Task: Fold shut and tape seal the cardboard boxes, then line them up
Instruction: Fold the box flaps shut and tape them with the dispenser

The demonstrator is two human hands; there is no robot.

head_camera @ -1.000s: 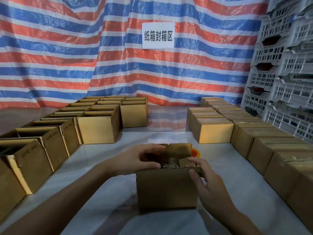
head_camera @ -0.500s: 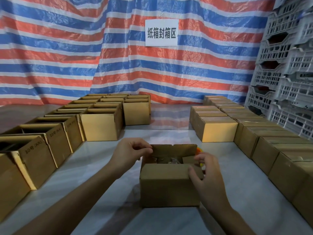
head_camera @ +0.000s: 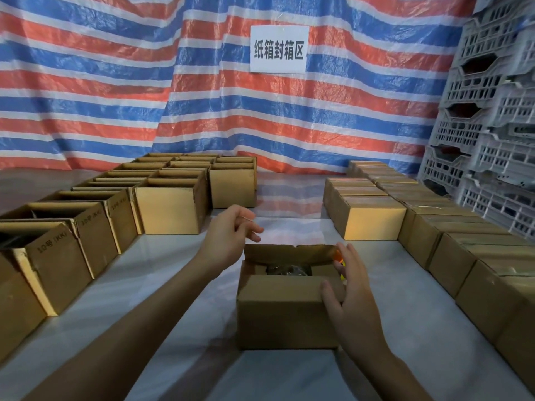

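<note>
**Unsealed box between two slack hands**

At the far left a block of open boxes (head_camera: 86, 241) stands in rows on the pale bench (head_camera: 173, 285), running from the near edge back toward a red, white and blue striped tarp (head_camera: 115, 82). The nearest ones bear printed marks on their sides.

The left hand (head_camera: 231, 235) hovers above the bench just beyond the near box's far left corner. Its grip is slack: the fingers are loosely curled and apart, with nothing in them, and they seem clear of the cardboard.

The cardboard box (head_camera: 283, 314) being worked on sits on the bench in the middle foreground, well apart from both rows. Its top is not shut. The far flap (head_camera: 289, 251) stands upright, and something dark (head_camera: 289, 270) lies inside, too dim to make out.

The right hand (head_camera: 347, 290) is at the box's right end. Its thumb (head_camera: 328, 290) rests on the near top edge while the fingers (head_camera: 348, 256) reach straight and spread along the right side, so this grip is apart too and clamps nothing. A sliver of something orange (head_camera: 337, 257) shows behind those fingers; I cannot tell what it is.

Above, on the tarp, hangs a white sign (head_camera: 279, 49) with dark characters. To the right, closed boxes (head_camera: 373, 218) line up in rows toward the back, glossy strips along their tops. Grey plastic crates (head_camera: 492, 125) are stacked at the far right.
</note>
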